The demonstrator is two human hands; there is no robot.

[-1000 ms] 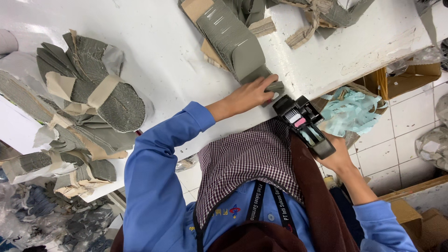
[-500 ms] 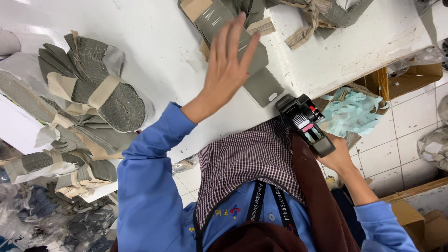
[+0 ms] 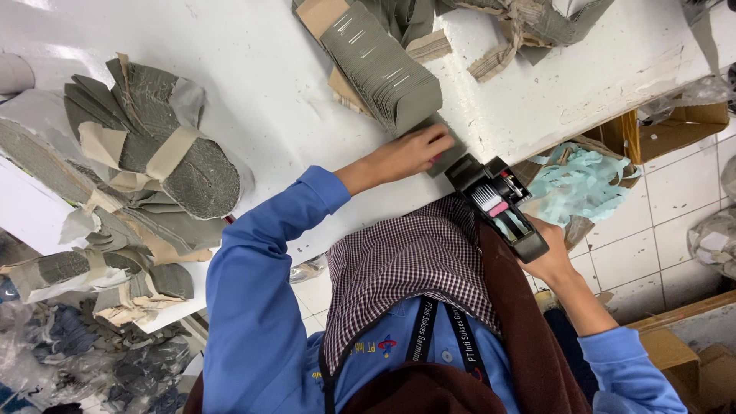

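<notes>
Left hand (image 3: 402, 157), back down from a raised, spread pose, is pressing the fanned grey pieces (image 3: 383, 69) at the counter (image 3: 268, 84) edge, right hand (image 3: 548, 261) gripping the black label gun (image 3: 498, 203).

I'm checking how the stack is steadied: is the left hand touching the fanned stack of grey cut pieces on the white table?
Touching. The head view shows the left hand lying flat on the near end of the grey stack, fingertips pressed on it, no gap.

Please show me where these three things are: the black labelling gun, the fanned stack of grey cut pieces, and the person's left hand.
Labelling gun (image 3: 498, 203), head view: on its black body near the label roll.
Fanned stack of grey cut pieces (image 3: 379, 69), head view: on the middle of the fan.
Left hand (image 3: 406, 153), head view: on the back of the hand.
</notes>
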